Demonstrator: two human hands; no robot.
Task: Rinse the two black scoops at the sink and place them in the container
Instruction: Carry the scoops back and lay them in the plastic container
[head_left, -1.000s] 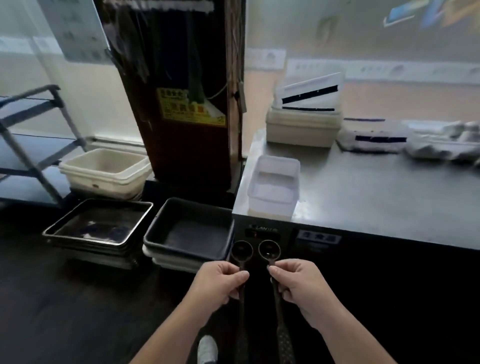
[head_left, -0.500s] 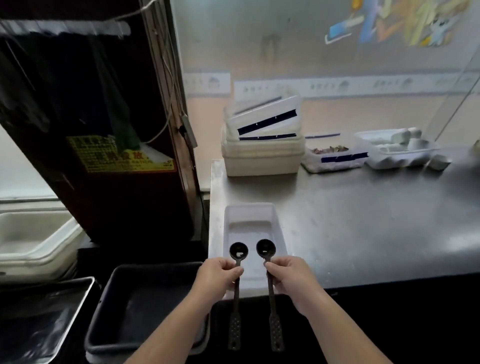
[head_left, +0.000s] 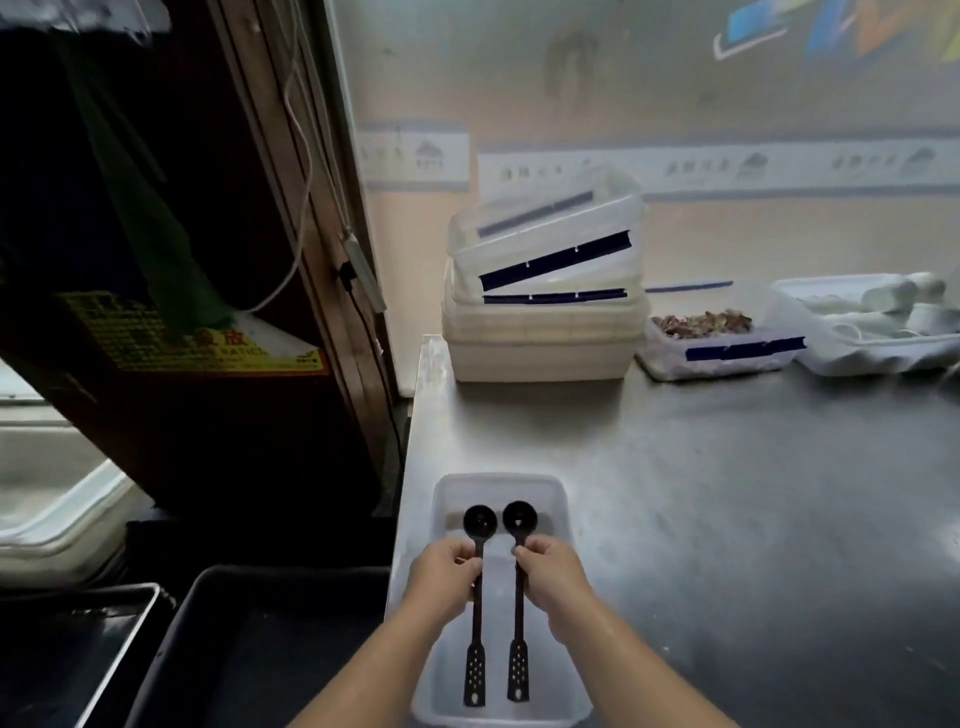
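We're at the last step: left hand (head_left: 445, 571) and right hand (head_left: 551, 574) each have fingers closed on a black scoop (head_left: 477, 582) (head_left: 518, 577) over the clear container (head_left: 563, 525) on the counter (head_left: 727, 519), release pending.

Two long-handled black plastic scoops (head_left: 478, 597) lie side by side over the clear rectangular plastic container (head_left: 563, 525) at the near left edge of the steel tabletop (head_left: 727, 493), the left hand (head_left: 441, 577) pinching one and the right hand (head_left: 550, 574) the other. Behind, a stack of translucent plastic tubs (head_left: 540, 312) stands at the wall, with a shallow clear tray of brown bits (head_left: 717, 340) to its right.
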